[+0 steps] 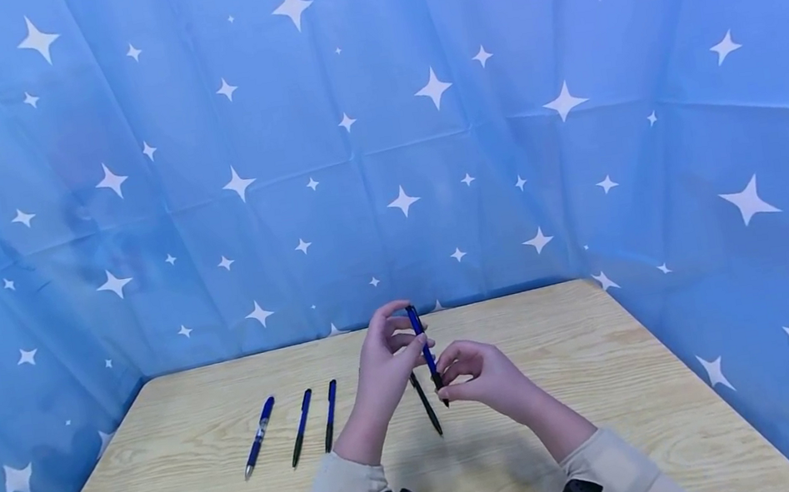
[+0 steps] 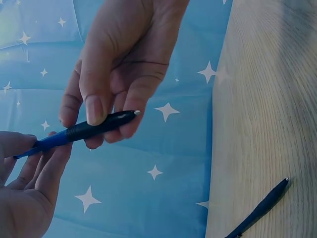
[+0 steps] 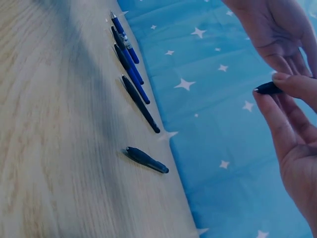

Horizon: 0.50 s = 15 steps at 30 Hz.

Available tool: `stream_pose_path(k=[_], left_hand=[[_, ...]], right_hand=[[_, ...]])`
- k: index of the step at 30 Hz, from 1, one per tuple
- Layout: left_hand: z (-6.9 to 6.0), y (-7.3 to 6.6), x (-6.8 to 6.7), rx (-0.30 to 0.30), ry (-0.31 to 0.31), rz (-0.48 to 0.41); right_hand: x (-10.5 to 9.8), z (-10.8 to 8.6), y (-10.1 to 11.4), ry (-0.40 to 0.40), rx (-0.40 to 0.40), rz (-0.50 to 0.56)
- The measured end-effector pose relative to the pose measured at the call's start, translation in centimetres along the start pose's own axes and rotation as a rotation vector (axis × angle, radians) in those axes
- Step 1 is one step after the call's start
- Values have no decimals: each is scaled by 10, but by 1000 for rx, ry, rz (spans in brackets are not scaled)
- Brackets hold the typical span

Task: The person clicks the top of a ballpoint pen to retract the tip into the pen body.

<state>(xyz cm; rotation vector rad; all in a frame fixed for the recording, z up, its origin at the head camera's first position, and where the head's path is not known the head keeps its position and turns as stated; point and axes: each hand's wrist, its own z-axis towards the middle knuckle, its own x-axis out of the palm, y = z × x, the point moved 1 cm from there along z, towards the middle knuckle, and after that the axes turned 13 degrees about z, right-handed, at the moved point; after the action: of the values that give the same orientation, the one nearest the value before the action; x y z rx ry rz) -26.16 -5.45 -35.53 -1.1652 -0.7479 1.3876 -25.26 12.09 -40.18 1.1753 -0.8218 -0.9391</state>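
A pen with a blue barrel and black grip is held above the table between both hands, its tip pointing down in the head view. My left hand pinches the blue barrel near its upper end. At the black grip, my right hand has thumb and fingertips round the pen. In the left wrist view the left hand is at the blue end, and the right hand is by the tip. The right wrist view shows the black tip part between the right hand's thumb and finger.
On the wooden table lie a patterned blue pen, two blue-and-black pens and a dark pen below the hands. The right wrist view shows another dark pen among them. A starry blue cloth hangs behind.
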Motion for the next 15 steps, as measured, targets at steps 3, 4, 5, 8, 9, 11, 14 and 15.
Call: stream_pose_path(k=[3,4,5,8,9,11,14,15], left_hand=[[0,1,1,-3,7,-16],[0,1,1,-3,11,-18],[-1,1,1,-2,13,-20],[-1,1,1,-3,17,-18],[-2,2,1,-7,16,-17],[-1,1,0,-14,14,-23],[-1,0,0,-31,16,-42],[-1,0,0,-35,18,-48]], right_hand=[[1,-1,-1,-7,9,13],[1,-1,-1,-8,11,23],[1,-1,-2,-6,13,33],[2,-1,-2,0,27,66],[2,-2,-2,1,32,74],[1,-1,-1,1,37,79],[0,-1,-1,-6,39,78],[0,-1,-1,-6,37,77]])
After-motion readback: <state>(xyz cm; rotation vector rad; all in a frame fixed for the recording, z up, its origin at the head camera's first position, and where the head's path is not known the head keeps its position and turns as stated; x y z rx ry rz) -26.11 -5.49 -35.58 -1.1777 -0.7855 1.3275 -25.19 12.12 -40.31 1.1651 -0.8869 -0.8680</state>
